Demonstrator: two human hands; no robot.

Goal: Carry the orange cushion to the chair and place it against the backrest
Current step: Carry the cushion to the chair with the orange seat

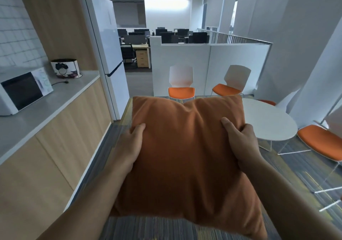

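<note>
The orange cushion (187, 156) is held flat in the air in front of me, over the carpet. My left hand (130, 145) grips its left edge, thumb on top. My right hand (240, 141) grips its right edge the same way. Straight ahead, just beyond the cushion's far edge, stands a white chair with an orange seat (181, 84), its backrest against a white partition. A second such chair (233, 82) stands to its right, angled. The cushion hides the floor between me and the chairs.
A round white table (268, 123) sits to the right, with another orange-seated chair (322, 143) beside it. On the left runs a wooden counter (46, 113) with a microwave (24, 91) and a printed bag (65, 68), then a white fridge (109, 54). Striped carpet lies underfoot.
</note>
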